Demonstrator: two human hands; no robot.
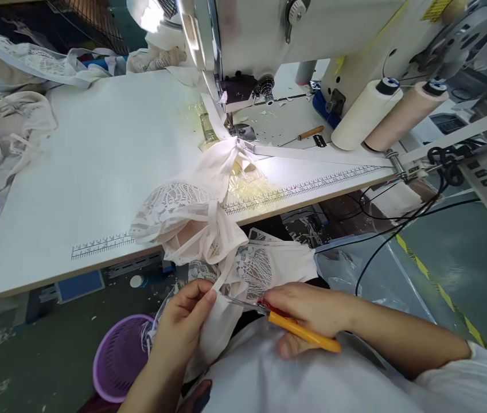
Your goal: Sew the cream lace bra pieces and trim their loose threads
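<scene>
My left hand (pixel 189 312) pinches the end of a narrow white fabric strip between thumb and fingertips. That strip runs up to a white lace bra (pixel 183 212), which hangs over the table's front edge, its upper part at the sewing machine's presser foot (pixel 230 123). Scissors (pixel 299 328) with orange and red handles are in my right hand (pixel 307 315), blades pointing left at the strip close to my left fingertips. Whether the blades touch the strip I cannot tell. More white lace pieces (pixel 269 267) lie on my lap beneath.
The sewing machine (pixel 312 34) stands over the white table (pixel 84 155) with printed rulers along its front. Two thread cones (pixel 367 115), a wooden-handled tool (pixel 311 132) and a blade (pixel 319 140) are at right. Bra pieces (pixel 15 132) lie left; a purple basket (pixel 118 355) is below.
</scene>
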